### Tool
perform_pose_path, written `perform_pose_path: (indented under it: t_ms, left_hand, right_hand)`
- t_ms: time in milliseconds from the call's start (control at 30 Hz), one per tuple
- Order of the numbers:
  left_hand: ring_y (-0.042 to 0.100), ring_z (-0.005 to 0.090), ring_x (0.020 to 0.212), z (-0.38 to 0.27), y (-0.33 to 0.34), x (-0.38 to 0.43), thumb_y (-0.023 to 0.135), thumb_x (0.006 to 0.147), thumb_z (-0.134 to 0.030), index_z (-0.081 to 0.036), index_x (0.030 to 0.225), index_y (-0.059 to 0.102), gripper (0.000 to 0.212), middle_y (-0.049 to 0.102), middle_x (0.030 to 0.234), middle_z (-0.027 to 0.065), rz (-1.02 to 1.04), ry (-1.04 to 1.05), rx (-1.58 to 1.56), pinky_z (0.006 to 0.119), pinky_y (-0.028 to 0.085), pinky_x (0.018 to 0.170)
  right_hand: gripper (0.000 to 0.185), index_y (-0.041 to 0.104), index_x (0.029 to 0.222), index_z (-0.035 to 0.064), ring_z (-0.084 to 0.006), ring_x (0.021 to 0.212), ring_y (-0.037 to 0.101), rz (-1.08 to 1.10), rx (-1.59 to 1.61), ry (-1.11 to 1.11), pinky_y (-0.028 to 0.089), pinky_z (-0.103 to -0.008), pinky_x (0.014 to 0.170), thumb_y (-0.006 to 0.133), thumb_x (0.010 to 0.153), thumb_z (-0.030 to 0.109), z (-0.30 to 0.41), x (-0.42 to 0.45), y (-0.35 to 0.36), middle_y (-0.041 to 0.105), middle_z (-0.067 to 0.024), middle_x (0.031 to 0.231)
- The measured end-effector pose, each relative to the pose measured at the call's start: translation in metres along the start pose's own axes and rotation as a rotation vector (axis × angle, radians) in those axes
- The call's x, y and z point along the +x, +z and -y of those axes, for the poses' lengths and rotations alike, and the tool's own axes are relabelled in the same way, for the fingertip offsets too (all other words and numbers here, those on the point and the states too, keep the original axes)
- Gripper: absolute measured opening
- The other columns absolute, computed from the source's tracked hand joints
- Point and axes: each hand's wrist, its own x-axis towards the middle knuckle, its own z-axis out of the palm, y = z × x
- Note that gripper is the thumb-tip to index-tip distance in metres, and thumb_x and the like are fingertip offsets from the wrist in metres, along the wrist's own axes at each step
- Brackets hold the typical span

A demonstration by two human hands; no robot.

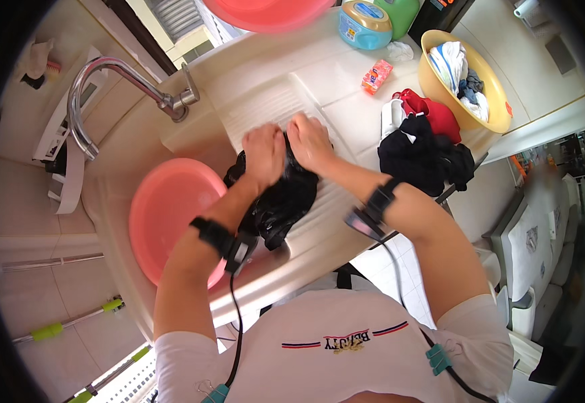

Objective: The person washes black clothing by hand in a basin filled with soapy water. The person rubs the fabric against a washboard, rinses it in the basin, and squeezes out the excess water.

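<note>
Wet black cloth (292,196) lies bunched on the ribbed washboard part (252,103) of the white laundry sink. My left hand (265,151) is closed on the cloth near its upper end. Beside it, a short gap to the right, my right hand (310,141) grips the same cloth. Both hands are slightly blurred, and the fingertips are hidden under the knuckles. A pink plastic basin (171,211) stands in the sink bowl, just left of the cloth.
A chrome faucet (116,63) arches over the left side. To the right lie a soap bar in a wrapper (377,76), black garments (418,156), a red garment (436,116) and a yellow basin (494,95) holding clothes. A blue tub (365,30) and another pink basin (272,12) stand at the back.
</note>
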Motion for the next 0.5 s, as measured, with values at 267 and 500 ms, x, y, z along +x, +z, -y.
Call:
perform_pose_path:
  t_ms: [267,500]
  left_hand:
    - [0.049,0.0376,0.095,-0.059,-0.023,-0.086,0.047,0.084,-0.012,0.002,0.094,0.052,0.018,0.051,0.097,0.0226,-0.163,0.143,-0.298,0.044,0.038,0.086]
    - [0.050,0.0392,0.076,-0.001,0.002,-0.013,0.040,0.088,-0.019,-0.002,0.083,0.053,0.022,0.054,0.077,0.0203,-0.082,-0.114,-0.196,0.045,0.036,0.068]
  right_hand:
    - [0.015,0.050,0.073,0.0043,-0.0328,0.086,0.047,0.063,0.233,-0.268,0.033,-0.0441,0.076,0.054,0.079,0.017,0.029,-0.085,-0.054,0.053,-0.0131,0.090]
    - [0.016,0.054,0.079,0.0042,-0.0358,0.082,0.050,0.047,0.182,-0.013,0.037,-0.0415,0.073,0.049,0.083,0.019,0.002,-0.003,-0.001,0.057,-0.0138,0.080]
